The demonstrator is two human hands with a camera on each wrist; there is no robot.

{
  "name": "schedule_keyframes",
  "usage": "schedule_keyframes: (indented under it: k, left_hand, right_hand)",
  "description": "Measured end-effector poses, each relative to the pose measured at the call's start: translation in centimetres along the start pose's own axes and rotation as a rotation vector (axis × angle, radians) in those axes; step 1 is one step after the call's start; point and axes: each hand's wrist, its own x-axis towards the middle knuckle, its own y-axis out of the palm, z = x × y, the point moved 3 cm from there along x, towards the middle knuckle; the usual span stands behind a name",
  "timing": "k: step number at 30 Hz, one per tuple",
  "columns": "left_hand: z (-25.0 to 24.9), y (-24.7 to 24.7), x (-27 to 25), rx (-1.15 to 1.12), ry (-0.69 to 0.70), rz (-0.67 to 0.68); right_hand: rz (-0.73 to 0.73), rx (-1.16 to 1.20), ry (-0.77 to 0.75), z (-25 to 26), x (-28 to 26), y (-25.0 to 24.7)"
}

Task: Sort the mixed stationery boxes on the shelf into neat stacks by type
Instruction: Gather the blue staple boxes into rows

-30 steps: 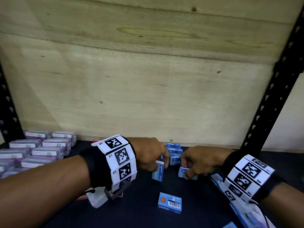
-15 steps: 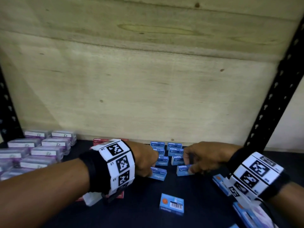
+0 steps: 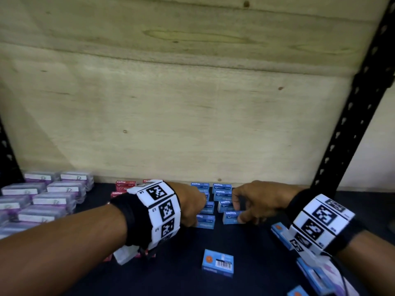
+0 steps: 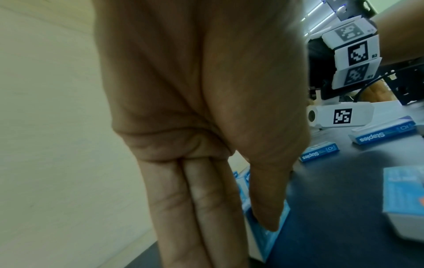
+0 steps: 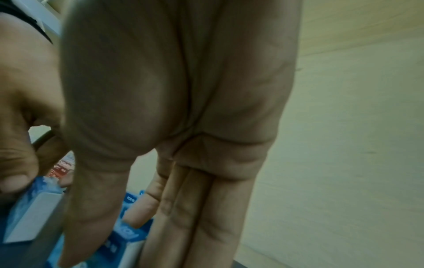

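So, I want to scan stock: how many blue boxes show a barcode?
1: the blue box lying alone on the shelf, nearest the camera. Boxes on the right, partly behind the wrist band, may show more.

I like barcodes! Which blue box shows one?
The lone blue box lying in the front middle: its barcode and orange dot face up. The stacked blue boxes behind show Staples lettering instead.

On the shelf (image 3: pixel 256 242), clip boxes (image 3: pixel 53 199) sit in rows at the left. Staple boxes (image 3: pixel 222 189) stand stacked at centre against the back panel (image 3: pixel 171 114); the left hand (image 3: pixel 190 204) and right hand (image 3: pixel 254 201) each pinch a front one. A loose box (image 3: pixel 218 262) lies before them, further boxes (image 3: pixel 314 274) front right.
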Motion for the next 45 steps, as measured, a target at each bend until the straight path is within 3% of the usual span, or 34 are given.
schedule_keyframes:
  k: [3,6,9,14,17,21,28,32,45]
  left_hand:
    - [-0.1,-0.2,-0.9,0.004,-0.052,-0.042]
    - [-0.5,-1.7,-2.1,0.055,-0.107,0.000]
    - [-1.9,-2.6,-2.9,-0.018,-0.029,0.014]
    - [-4.1,-0.7,-3.1,-0.131,0.099,0.124]
    - [-4.9,0.2,-3.0,-0.161,0.130,0.151]
    - [-5.5,0.6,-3.2,-0.123,0.147,0.115]
    - [-3.3,0.1,-4.4,-0.101,0.089,0.055]
    - [-2.2,0.3,-4.9,-0.044,0.015,0.072]
    - [-3.0,0.7,-5.0,-0.038,-0.057,0.056]
  right_hand:
    - [0.021,0.055,0.026,-0.5,-0.5,-0.1]
    - [0.000,0.067,0.059,-1.6,-1.8,-0.7]
    - [-0.030,-0.022,0.135,-2.6,-3.6,-1.3]
    - [0.083,-0.190,0.312,-3.1,-6.2,0.1]
    - [0.070,-0.208,0.357,-3.4,-6.7,1.0]
    - [0.045,-0.191,0.317,-3.4,-6.5,1.6]
    - [0.038,-0.008,0.103,-0.5,-6.3,1.8]
    - [-0.029,-0.053,0.037,0.8,-6.0,1.7]
    - [-0.093,0.005,0.057,1.0,-5.7,2.0]
